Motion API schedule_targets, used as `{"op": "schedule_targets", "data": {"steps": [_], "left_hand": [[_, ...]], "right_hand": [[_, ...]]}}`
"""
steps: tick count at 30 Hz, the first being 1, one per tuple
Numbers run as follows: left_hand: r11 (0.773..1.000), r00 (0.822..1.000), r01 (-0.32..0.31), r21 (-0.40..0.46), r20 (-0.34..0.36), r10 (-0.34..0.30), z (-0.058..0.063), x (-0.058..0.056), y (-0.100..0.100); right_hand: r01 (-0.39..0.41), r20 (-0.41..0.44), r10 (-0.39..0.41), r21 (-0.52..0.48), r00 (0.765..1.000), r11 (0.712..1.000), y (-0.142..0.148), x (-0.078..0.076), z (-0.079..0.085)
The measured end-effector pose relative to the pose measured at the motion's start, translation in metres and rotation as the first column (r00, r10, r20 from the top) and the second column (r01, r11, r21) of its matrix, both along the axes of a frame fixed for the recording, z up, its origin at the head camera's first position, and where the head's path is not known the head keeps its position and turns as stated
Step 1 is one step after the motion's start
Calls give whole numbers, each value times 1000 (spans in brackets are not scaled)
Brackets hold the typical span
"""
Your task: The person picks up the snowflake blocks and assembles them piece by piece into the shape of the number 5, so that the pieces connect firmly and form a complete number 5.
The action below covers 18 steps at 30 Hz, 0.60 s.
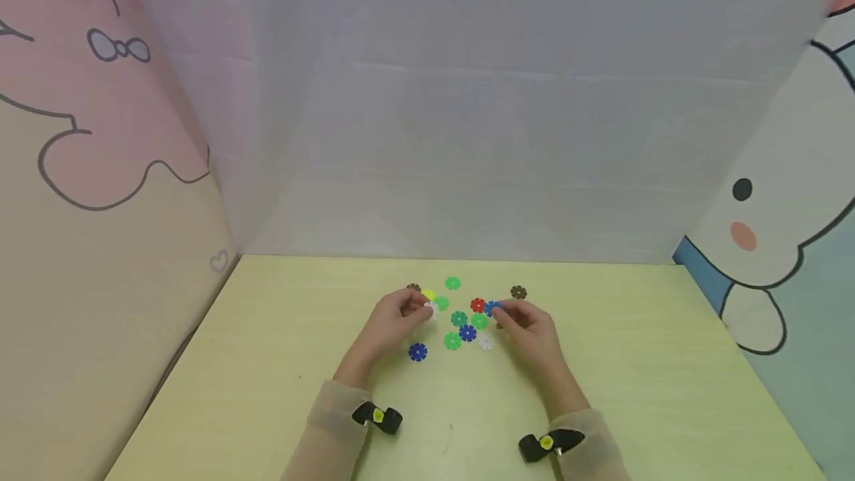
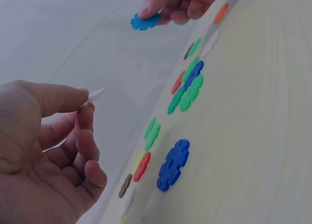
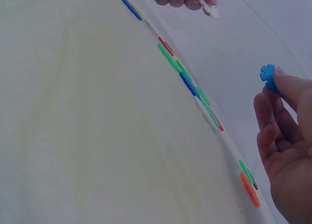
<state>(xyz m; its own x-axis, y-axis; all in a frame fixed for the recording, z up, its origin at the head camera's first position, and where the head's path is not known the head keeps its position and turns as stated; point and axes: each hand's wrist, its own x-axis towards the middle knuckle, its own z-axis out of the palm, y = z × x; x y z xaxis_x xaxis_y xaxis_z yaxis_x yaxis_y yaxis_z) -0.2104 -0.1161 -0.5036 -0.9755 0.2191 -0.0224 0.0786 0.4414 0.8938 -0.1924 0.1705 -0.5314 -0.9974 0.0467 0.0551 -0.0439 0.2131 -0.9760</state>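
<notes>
My left hand (image 1: 394,321) pinches a white notched plastic disc (image 2: 95,96) between thumb and forefinger, its edge sticking out past the fingertips in the left wrist view. Opposite it, my right hand (image 1: 532,334) pinches a light blue flower-shaped disc (image 3: 267,74) the same way. Both discs are held up above the table, apart from each other. Below and between the hands lie several more discs: a red disc (image 1: 477,305), a dark blue disc (image 1: 467,332), a green disc (image 1: 453,341) and a white disc (image 1: 485,342). An orange disc (image 3: 250,190) lies under my right hand.
The discs lie flat on a pale wooden table (image 1: 320,303), some overlapping. Another dark blue disc (image 1: 417,352) sits nearer me, and a brown disc (image 1: 519,292) at the far right. A white sheet (image 1: 461,132) closes off the back; printed panels stand at both sides.
</notes>
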Motion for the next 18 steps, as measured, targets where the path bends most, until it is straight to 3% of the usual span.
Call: {"op": "schedule_targets", "data": {"steps": [4, 7, 11, 18], "left_hand": [[998, 1000, 27, 64, -18, -26, 7, 3, 10], [988, 999, 50, 146, 13, -52, 10, 6, 19], [969, 996, 56, 239, 51, -70, 12, 10, 28], [955, 992, 68, 289, 80, -95, 8, 14, 35]], "right_hand": [[-63, -51, 60, -42, 997, 997, -8, 2, 0], [-122, -114, 114, -61, 987, 991, -9, 3, 2], [-187, -217, 169, -65, 961, 980, -10, 4, 2], [-220, -338, 194, -40, 921, 975, -11, 3, -4]]}}
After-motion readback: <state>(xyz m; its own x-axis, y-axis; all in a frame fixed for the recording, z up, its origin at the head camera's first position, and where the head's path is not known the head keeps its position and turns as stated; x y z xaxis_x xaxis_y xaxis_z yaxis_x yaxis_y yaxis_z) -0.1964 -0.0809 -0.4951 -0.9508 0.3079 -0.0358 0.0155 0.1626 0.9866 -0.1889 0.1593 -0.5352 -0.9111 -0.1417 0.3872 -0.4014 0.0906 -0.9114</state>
